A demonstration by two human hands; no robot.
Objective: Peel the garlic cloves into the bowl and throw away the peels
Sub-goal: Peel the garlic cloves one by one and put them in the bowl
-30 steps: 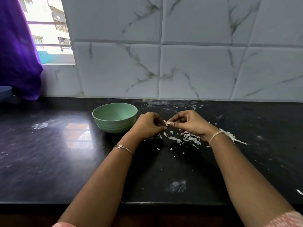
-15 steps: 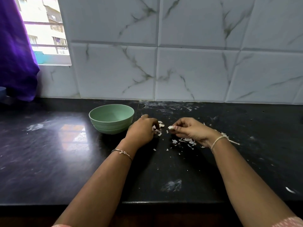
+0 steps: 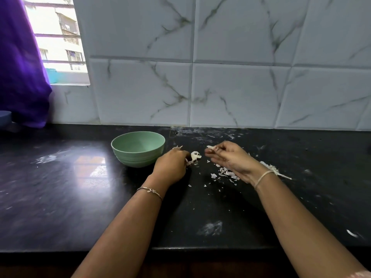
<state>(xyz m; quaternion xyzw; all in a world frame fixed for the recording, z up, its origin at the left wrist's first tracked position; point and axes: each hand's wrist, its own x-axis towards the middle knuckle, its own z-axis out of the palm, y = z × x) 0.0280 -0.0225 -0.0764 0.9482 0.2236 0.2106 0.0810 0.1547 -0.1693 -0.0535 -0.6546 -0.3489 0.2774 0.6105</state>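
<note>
A pale green bowl [image 3: 138,148] stands on the black counter [image 3: 60,187], just left of my hands. My left hand [image 3: 172,167] lies low on the counter with its fingers curled around a bunch of white garlic skins [image 3: 194,156]. My right hand [image 3: 228,157] is raised a little to the right, and its fingertips pinch a small white garlic piece [image 3: 210,147]. A heap of loose peels [image 3: 224,173] lies under and beside my right wrist. I cannot see what the bowl holds.
A marble-patterned tile wall [image 3: 230,87] rises behind the counter. A purple curtain [image 3: 20,67] and a window are at the far left. Small white flakes dot the counter, with one scrap [image 3: 351,233] near the front right edge.
My hands, joined on one clove a second ago, have pulled apart. The left has dropped to the skins on the counter; the right has lifted away with the small white piece.
</note>
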